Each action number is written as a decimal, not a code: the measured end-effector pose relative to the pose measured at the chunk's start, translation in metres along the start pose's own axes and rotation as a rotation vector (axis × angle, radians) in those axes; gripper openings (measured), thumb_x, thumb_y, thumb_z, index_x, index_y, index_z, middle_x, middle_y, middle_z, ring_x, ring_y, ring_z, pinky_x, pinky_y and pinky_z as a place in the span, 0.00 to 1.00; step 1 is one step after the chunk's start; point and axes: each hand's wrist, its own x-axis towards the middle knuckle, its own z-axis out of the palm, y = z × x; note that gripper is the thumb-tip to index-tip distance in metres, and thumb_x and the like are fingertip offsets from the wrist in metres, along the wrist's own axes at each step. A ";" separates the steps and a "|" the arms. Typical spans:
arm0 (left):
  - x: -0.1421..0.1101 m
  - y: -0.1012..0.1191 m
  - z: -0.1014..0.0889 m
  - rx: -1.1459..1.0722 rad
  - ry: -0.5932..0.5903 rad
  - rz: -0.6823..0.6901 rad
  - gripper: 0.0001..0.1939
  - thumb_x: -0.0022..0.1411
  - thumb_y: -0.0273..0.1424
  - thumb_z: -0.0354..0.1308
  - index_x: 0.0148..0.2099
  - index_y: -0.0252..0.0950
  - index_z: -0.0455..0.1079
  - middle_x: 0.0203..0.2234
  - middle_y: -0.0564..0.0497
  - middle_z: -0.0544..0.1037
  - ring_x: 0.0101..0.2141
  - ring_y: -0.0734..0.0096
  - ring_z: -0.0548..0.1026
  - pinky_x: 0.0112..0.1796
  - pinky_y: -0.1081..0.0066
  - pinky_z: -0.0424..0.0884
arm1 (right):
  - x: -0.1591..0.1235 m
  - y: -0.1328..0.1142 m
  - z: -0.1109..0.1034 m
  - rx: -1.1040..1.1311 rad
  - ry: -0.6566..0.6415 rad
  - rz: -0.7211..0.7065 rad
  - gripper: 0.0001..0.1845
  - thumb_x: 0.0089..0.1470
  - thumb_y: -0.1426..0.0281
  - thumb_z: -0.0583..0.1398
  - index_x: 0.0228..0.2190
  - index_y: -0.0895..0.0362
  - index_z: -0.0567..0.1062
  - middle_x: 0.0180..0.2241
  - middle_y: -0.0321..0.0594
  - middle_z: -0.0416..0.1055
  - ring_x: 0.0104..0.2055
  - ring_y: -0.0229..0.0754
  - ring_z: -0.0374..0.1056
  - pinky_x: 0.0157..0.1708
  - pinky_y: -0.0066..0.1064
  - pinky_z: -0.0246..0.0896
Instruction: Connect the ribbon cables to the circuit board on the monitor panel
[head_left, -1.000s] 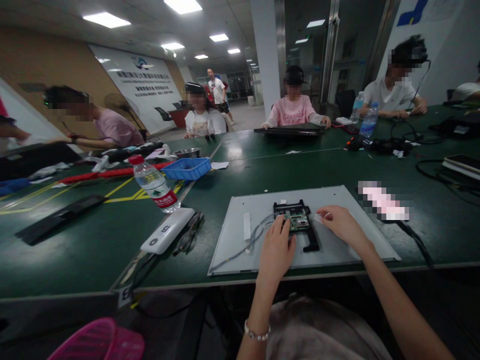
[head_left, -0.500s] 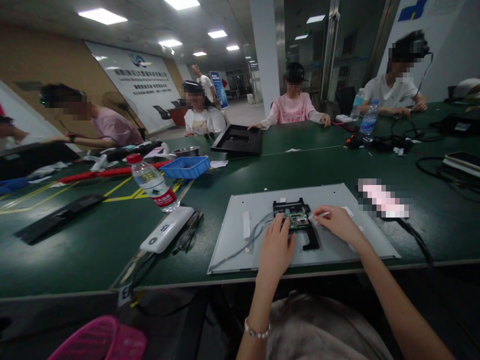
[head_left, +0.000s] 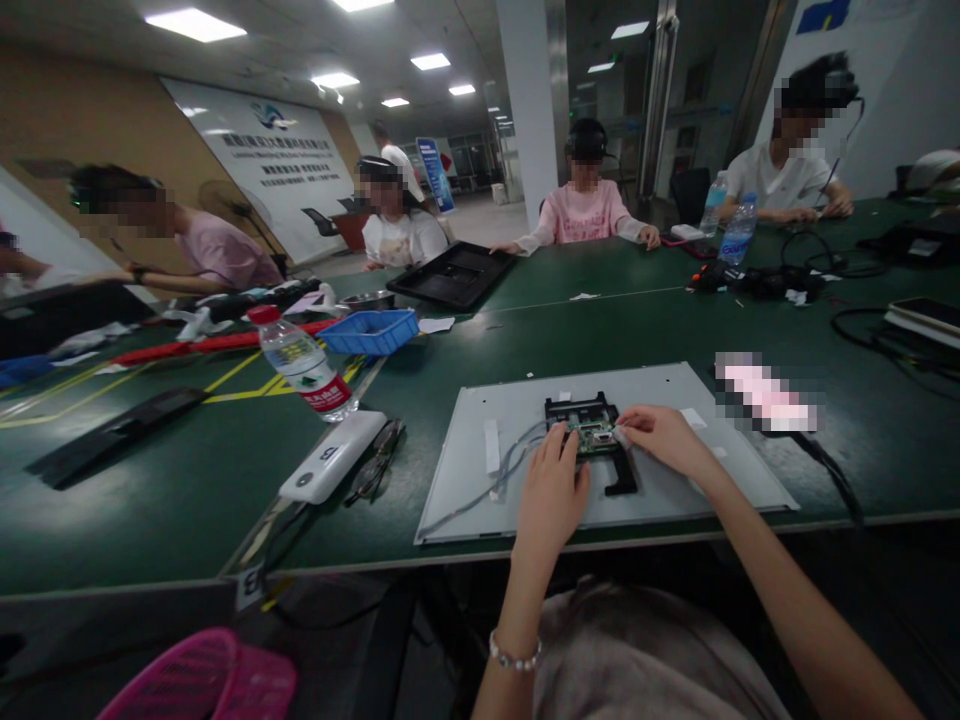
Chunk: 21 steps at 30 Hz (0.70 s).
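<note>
A grey-white flat panel (head_left: 525,510) lies on the table in front of me. On it sits a black bracket (head_left: 622,478) with a green circuit board (head_left: 600,436) in its middle. Grey cables (head_left: 484,492) run from the board's left side across the panel. My left hand (head_left: 553,485) rests over the left edge of the board, fingers extended. At the bracket's right edge, my right hand (head_left: 667,437) pinches a small white strip (head_left: 621,437), mostly hidden by the fingertips; it looks like tape. Other white tape pieces (head_left: 492,447) stick to the panel.
Left of the panel are glasses (head_left: 375,462), a white power bank (head_left: 335,458), a water bottle (head_left: 304,365) and a blue tray (head_left: 371,332). A pixelated phone-like object (head_left: 765,395) with a cable lies right. Across the table, a person (head_left: 589,210) touches a black frame (head_left: 454,275).
My right hand has moved slightly left, bringing the white strip against the bracket's edge. My left hand has stayed put. The person opposite has shifted the black frame left and laid it down.
</note>
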 end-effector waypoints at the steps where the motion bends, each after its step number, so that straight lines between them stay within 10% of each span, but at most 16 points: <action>1: 0.000 0.000 0.000 0.000 0.000 0.001 0.22 0.65 0.29 0.48 0.60 0.34 0.58 0.60 0.41 0.60 0.60 0.60 0.60 0.58 0.58 0.60 | 0.000 0.000 0.001 -0.013 0.010 -0.009 0.08 0.48 0.69 0.59 0.32 0.56 0.76 0.29 0.38 0.77 0.31 0.40 0.73 0.34 0.31 0.67; 21: 0.003 -0.002 -0.010 -0.029 0.124 -0.014 0.21 0.65 0.27 0.48 0.60 0.38 0.58 0.60 0.45 0.61 0.59 0.60 0.61 0.57 0.58 0.61 | -0.018 -0.010 -0.001 -0.190 0.263 -0.124 0.14 0.54 0.67 0.55 0.41 0.56 0.75 0.39 0.42 0.76 0.33 0.41 0.71 0.36 0.33 0.65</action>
